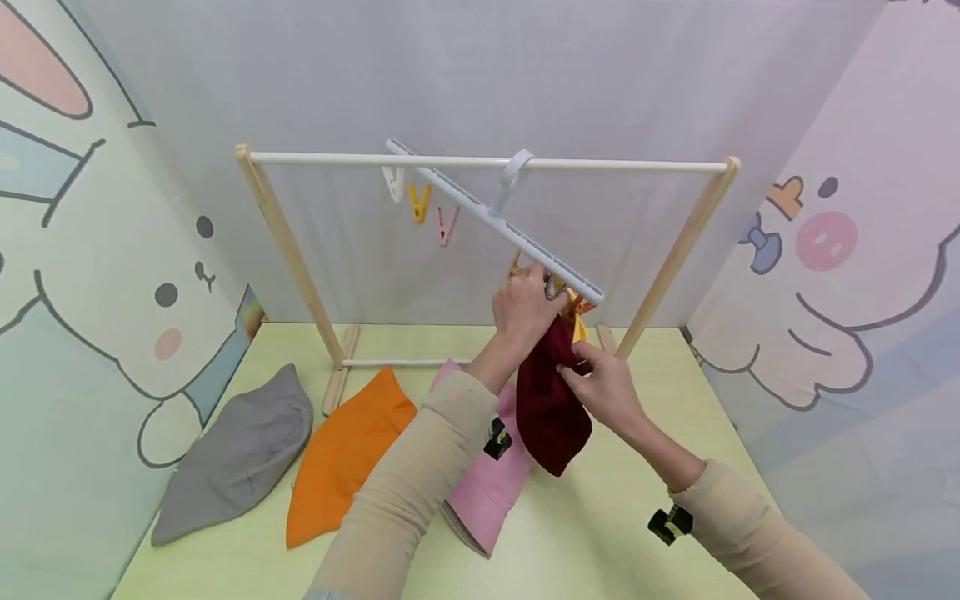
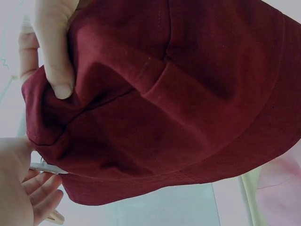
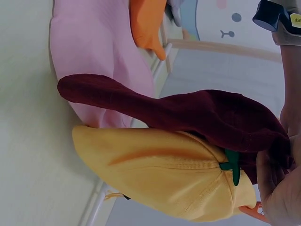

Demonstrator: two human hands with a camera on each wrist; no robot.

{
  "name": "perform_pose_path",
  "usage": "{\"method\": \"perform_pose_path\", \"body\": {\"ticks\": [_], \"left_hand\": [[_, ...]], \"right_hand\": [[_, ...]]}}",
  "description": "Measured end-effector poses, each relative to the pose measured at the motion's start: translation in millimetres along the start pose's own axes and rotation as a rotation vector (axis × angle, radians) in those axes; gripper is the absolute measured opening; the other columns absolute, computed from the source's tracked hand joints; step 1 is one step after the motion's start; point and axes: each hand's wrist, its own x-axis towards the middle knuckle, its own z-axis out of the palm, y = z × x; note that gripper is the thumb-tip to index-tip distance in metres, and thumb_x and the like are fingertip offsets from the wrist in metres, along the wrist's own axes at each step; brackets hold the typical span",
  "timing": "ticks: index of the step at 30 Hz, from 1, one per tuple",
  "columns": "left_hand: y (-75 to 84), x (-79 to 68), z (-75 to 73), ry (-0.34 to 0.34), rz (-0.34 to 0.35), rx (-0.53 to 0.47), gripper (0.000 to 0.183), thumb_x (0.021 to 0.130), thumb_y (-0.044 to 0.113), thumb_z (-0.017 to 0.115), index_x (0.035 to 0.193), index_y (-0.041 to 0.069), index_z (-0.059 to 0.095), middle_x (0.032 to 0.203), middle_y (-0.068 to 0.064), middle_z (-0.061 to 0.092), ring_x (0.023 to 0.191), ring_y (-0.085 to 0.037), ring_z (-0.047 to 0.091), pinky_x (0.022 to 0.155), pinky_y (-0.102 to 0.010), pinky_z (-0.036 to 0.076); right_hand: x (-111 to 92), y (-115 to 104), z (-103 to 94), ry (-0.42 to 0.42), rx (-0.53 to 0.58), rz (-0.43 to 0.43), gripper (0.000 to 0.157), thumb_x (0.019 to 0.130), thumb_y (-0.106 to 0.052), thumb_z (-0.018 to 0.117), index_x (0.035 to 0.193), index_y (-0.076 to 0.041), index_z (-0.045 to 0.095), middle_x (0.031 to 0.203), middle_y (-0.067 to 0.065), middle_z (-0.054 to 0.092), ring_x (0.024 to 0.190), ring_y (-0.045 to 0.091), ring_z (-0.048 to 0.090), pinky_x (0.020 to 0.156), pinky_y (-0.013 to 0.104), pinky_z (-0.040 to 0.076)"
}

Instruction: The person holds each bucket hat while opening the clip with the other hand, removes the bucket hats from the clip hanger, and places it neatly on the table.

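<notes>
A dark red bucket hat (image 1: pixel 555 400) hangs below the right end of a pale grey clip hanger (image 1: pixel 487 215). My right hand (image 1: pixel 603 387) pinches the hat's upper part, its thumb on the cloth in the left wrist view. At the hat's top my left hand (image 1: pixel 525 304) holds a light grey clothespin (image 2: pixel 47 167) close under the hanger. Whether the pin bites the cloth is hidden. Right behind hangs a yellow hat (image 3: pixel 164 169) with a green tab, near an orange clothespin (image 3: pixel 254 212).
The hanger hooks over the white rod of a wooden rack (image 1: pixel 337 158). White (image 1: pixel 393 183), yellow (image 1: pixel 419 202) and pink clothespins (image 1: pixel 447 225) dangle from its left half. Grey (image 1: pixel 240 450), orange (image 1: pixel 348 458) and pink hats (image 1: pixel 491 492) lie on the pale green table (image 1: pixel 637 533).
</notes>
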Motion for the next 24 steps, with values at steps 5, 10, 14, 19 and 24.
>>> {"method": "perform_pose_path", "body": {"ticks": [5,10,14,19,24], "left_hand": [[-1.6,0.2,1.0,0.009,0.014,0.004,0.027,0.076,0.039,0.068,0.077,0.015,0.056,0.065,0.002,0.057,0.050,-0.017,0.052,0.043,-0.029,0.039],[-3.3,0.4,2.5,0.023,0.030,0.002,0.024,0.076,0.037,0.068,0.075,0.016,0.055,0.062,0.003,0.055,0.047,-0.016,0.048,0.041,-0.028,0.035],[-4.2,0.5,2.9,0.041,0.035,-0.008,0.023,0.076,0.034,0.068,0.072,0.016,0.055,0.060,0.003,0.052,0.046,-0.016,0.045,0.040,-0.027,0.034],[-4.8,1.4,4.5,0.040,0.022,-0.031,0.021,0.076,0.032,0.067,0.072,0.016,0.055,0.059,0.003,0.051,0.047,-0.015,0.045,0.041,-0.027,0.033],[-4.9,2.4,5.6,0.027,0.011,-0.040,0.018,0.078,0.030,0.066,0.074,0.016,0.056,0.058,0.003,0.050,0.047,-0.014,0.043,0.041,-0.025,0.031]], "right_hand": [[0.2,0.4,1.0,-0.004,-0.011,-0.005,0.009,0.078,-0.004,0.068,0.083,-0.009,0.062,0.076,0.004,0.067,0.072,0.016,0.064,0.060,0.027,0.051],[0.3,1.1,1.9,-0.015,-0.009,-0.007,0.010,0.079,-0.005,0.068,0.086,-0.009,0.062,0.078,0.005,0.067,0.072,0.016,0.064,0.061,0.027,0.051],[0.7,2.3,2.3,-0.016,-0.009,-0.012,0.010,0.079,-0.005,0.068,0.086,-0.008,0.062,0.079,0.006,0.067,0.073,0.017,0.064,0.061,0.028,0.052],[1.4,4.2,2.3,-0.011,-0.010,-0.007,0.009,0.079,-0.005,0.068,0.086,-0.008,0.063,0.079,0.005,0.067,0.073,0.017,0.064,0.061,0.028,0.052],[1.9,6.3,2.2,-0.007,-0.001,0.001,0.009,0.079,-0.005,0.068,0.086,-0.008,0.064,0.078,0.005,0.068,0.073,0.016,0.065,0.061,0.026,0.051]]}}
